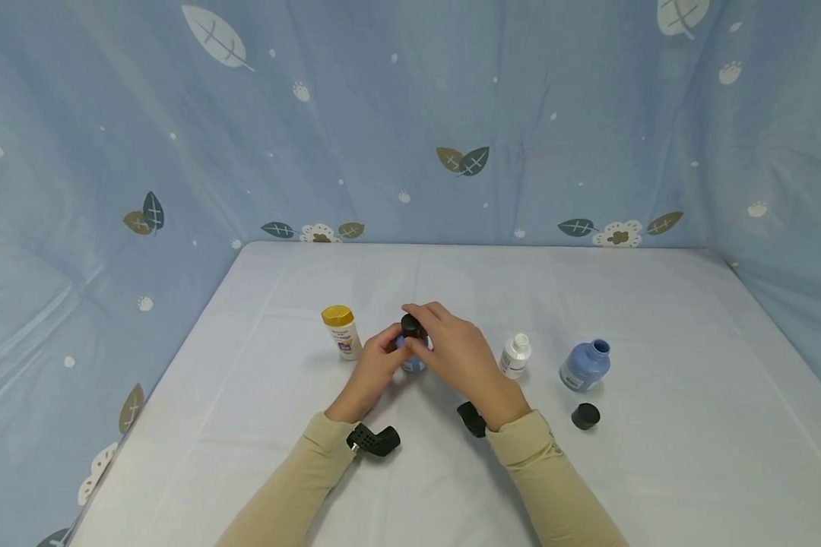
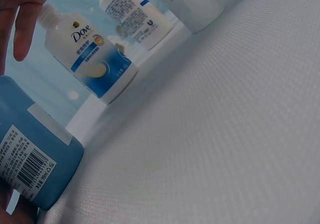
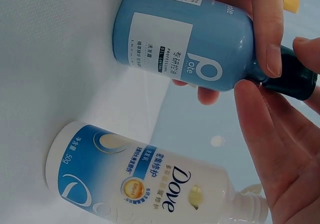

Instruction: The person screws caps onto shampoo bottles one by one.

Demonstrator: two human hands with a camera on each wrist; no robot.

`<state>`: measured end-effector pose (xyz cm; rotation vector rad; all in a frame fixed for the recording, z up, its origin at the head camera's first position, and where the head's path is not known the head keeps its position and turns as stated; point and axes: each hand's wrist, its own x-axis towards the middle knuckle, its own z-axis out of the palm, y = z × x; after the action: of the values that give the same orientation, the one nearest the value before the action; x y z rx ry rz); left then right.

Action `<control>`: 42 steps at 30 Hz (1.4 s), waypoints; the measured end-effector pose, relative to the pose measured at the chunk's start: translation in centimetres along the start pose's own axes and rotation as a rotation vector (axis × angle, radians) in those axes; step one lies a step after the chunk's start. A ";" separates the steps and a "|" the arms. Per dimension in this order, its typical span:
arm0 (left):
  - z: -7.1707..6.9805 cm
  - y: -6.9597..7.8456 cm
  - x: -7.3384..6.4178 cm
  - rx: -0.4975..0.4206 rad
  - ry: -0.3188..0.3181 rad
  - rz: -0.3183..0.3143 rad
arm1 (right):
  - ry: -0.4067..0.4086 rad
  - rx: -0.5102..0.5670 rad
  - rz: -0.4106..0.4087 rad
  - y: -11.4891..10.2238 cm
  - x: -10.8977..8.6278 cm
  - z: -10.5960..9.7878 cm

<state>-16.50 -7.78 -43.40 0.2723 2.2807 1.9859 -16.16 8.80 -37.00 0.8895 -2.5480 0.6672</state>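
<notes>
A blue shampoo bottle (image 3: 175,38) with a black cap (image 1: 410,326) stands between the two hands near the table's middle. My left hand (image 1: 376,365) grips the bottle's body, its fingers wrapping behind it and its thumb near the neck in the right wrist view. Thumb and fingers of my right hand (image 1: 461,353) pinch around the black cap on top. Beside the right hand stands an uncapped white Dove bottle (image 1: 515,357). Just left of the left hand, a white bottle with a yellow cap (image 1: 342,334) stands upright.
Farther right stands an uncapped blue bottle (image 1: 584,366), with a loose black cap (image 1: 585,415) on the white table (image 1: 246,471) in front of it. Additional white bottles (image 2: 136,16) show behind the Dove one in the left wrist view. A patterned blue curtain (image 1: 383,114) closes off the back.
</notes>
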 end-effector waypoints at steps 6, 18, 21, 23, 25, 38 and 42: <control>0.0 -0.1 -0.2 -0.003 0.001 -0.003 | -0.014 -0.027 -0.023 -0.1 -0.1 0.0; 0.3 2.6 -1.2 0.012 -0.027 -0.032 | -0.012 -0.008 -0.021 0.1 -0.1 0.2; 0.3 2.6 -1.2 0.010 -0.025 -0.033 | -0.010 -0.004 -0.015 0.1 -0.1 0.2; 0.3 2.6 -1.1 0.012 -0.026 -0.026 | -0.005 -0.001 -0.014 0.0 -0.1 0.1; 0.3 2.6 -1.1 0.008 -0.030 -0.023 | -0.003 -0.005 -0.013 0.0 -0.1 0.1; 0.3 2.8 -1.1 0.013 -0.040 -0.023 | -0.008 -0.016 -0.020 0.1 -0.1 0.1; 0.3 2.8 -1.2 0.023 -0.036 -0.039 | -0.013 -0.021 -0.025 0.1 -0.1 0.1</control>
<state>-15.12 -7.38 -40.70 0.2611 2.2708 1.9214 -16.15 8.88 -37.18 0.9206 -2.5463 0.6272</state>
